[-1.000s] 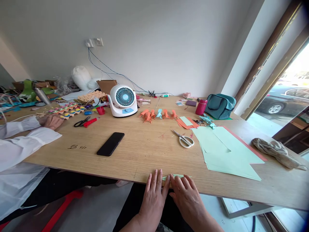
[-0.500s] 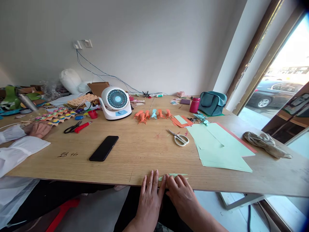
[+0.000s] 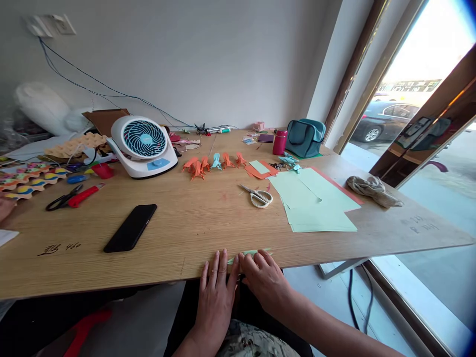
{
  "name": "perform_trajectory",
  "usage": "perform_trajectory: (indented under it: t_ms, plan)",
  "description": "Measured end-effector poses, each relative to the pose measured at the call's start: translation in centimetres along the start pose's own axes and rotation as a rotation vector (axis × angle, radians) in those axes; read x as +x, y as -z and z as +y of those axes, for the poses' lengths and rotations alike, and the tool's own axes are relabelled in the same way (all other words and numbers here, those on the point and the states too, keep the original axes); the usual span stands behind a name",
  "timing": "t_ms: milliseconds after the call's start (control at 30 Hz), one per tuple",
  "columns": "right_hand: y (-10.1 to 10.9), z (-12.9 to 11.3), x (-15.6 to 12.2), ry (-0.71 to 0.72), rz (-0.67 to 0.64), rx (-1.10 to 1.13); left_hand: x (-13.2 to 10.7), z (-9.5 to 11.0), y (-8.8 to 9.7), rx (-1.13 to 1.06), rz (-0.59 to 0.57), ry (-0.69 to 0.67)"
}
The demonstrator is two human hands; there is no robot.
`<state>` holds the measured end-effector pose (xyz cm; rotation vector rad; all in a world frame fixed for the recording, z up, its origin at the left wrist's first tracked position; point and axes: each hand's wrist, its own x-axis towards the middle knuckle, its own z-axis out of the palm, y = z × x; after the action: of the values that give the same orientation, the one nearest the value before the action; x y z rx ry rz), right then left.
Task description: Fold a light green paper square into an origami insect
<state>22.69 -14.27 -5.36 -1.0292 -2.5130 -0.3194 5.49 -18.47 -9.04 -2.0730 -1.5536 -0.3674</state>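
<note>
At the near edge of the wooden table (image 3: 208, 223), my left hand (image 3: 214, 292) lies flat with its fingers stretched out, pressing on the table edge. Beside it, my right hand (image 3: 265, 277) has its fingers curled down on a small folded strip of light green paper (image 3: 250, 253); most of the strip is hidden under both hands. White-handled scissors (image 3: 257, 196) and a stack of light green sheets (image 3: 316, 203) over a red sheet lie farther out to the right.
A black phone (image 3: 130, 227), a white desk fan (image 3: 143, 145), a row of orange and blue folded paper figures (image 3: 213, 163), a red bottle (image 3: 279, 142), a teal bag (image 3: 305, 137) and a crumpled cloth (image 3: 374, 190) are on the table. Another person's hand (image 3: 4, 207) is at the far left.
The view has swung to the right, so the person at the left has almost left the picture. My hands stay on the green strip at the table edge.
</note>
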Motion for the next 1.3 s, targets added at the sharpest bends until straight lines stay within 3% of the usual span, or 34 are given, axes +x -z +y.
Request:
perform_trajectory:
  t_ms: [233, 467, 667, 900, 1067, 1167, 1300]
  plan:
    - [0.8, 0.4, -0.3, -0.041, -0.060, 0.042, 0.1, -0.3, 0.5, 0.004, -0.035, -0.010]
    - [0.1, -0.6, -0.4, -0.087, -0.050, 0.011, 0.4, 0.2, 1.5, -0.035, -0.058, -0.001]
    - [0.0, -0.5, -0.1, 0.021, -0.052, -0.038, 0.9, 0.4, 1.9, -0.046, -0.145, 0.002]
    - [1.6, 1.4, -1.4, 0.059, -0.074, 0.019, 0.5, 0.5, 1.9, -0.089, -0.174, 0.005]
    - [2.4, 3.4, -3.2, -0.124, 0.043, 0.102, 0.6, 0.3, 2.6, -0.171, -0.252, 0.013]
    - [2.3, 4.1, -3.2, -0.245, 0.032, 0.163, 0.8, 0.3, 3.1, -0.199, -0.282, 0.025]
    - [2.0, 4.3, -2.3, -0.302, -0.022, 0.271, 0.9, 0.3, 3.4, -0.229, -0.301, 0.033]
